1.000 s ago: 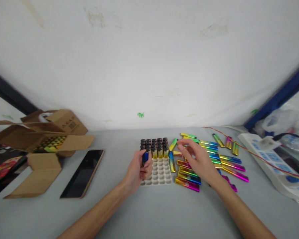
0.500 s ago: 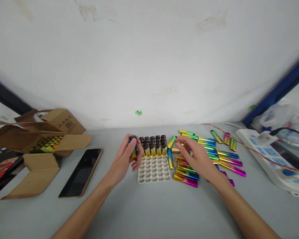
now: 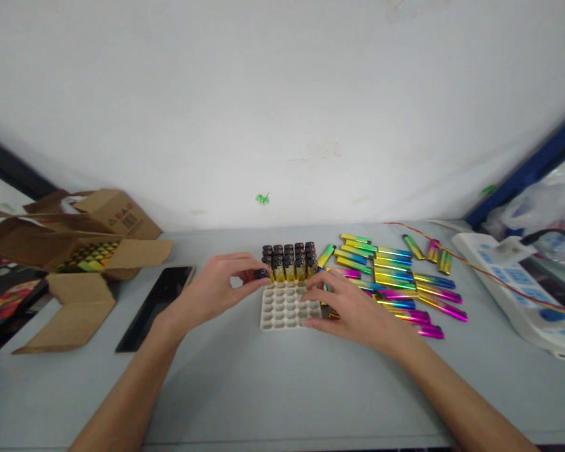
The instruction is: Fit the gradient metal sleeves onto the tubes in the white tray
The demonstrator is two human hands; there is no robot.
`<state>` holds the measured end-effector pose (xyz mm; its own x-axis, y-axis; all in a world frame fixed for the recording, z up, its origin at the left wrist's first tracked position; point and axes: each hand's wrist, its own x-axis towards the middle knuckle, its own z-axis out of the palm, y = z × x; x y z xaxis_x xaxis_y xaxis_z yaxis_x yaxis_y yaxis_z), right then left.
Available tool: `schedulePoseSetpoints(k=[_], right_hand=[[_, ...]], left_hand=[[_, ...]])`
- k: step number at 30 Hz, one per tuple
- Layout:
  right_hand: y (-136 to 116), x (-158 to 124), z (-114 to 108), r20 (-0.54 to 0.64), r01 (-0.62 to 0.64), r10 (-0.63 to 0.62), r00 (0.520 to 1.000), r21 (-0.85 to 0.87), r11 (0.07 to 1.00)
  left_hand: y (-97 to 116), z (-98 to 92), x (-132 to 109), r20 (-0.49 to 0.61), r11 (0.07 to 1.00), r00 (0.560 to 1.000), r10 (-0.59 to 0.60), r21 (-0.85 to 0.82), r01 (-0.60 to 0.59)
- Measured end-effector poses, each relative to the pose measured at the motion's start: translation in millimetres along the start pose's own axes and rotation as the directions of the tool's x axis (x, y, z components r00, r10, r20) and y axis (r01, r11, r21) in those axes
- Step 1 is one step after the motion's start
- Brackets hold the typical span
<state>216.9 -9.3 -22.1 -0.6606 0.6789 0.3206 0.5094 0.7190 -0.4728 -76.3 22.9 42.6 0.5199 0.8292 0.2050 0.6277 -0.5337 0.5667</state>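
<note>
My left hand (image 3: 221, 284) pinches a black-topped lighter (image 3: 262, 274) between thumb and fingers, at the left edge of the white honeycomb tray (image 3: 285, 307). Most of the lighter's body is hidden. Behind its bare front cells, several lighters (image 3: 289, 267) with black tops and yellow lower bodies stand upright in rows. Over the tray's right side, my right hand (image 3: 343, 304) has thumb and index finger apart. Glimpses of shiny coloured surface show behind its fingers. Close by lie many loose metallic lighters (image 3: 393, 276) in rainbow shades, partly covered by this hand.
A dark phone (image 3: 157, 307) lies at left beside an opened cardboard box (image 3: 82, 285) with several yellow-green lighters inside. At right stands a white power strip (image 3: 513, 282), with a red-yellow wire (image 3: 471, 274) running across. The white wall (image 3: 282, 113) closes off the table's back.
My left hand has turned and lowered its lighter to the tray's left edge. My right hand has moved left and down from the loose lighters to the tray's right side. The view has tilted slightly.
</note>
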Motion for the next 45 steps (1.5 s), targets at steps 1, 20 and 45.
schedulePoseSetpoints(k=[1,20,45], right_hand=[[0,0,0,0.010,0.004,-0.004,1.000,-0.004,1.000],[-1,-1,6,0.034,-0.024,0.029,0.999,-0.131,0.991],[40,-7,-36,-0.212,-0.282,0.248,0.945,-0.146,0.948]], left_hand=[[-2,2.0,0,0.011,1.000,1.000,-0.001,0.022,0.001],[-15,13.3,5,0.082,0.997,0.996,-0.025,0.069,0.019],[-8,10.2,0,-0.240,0.985,0.970,0.035,0.174,0.008]])
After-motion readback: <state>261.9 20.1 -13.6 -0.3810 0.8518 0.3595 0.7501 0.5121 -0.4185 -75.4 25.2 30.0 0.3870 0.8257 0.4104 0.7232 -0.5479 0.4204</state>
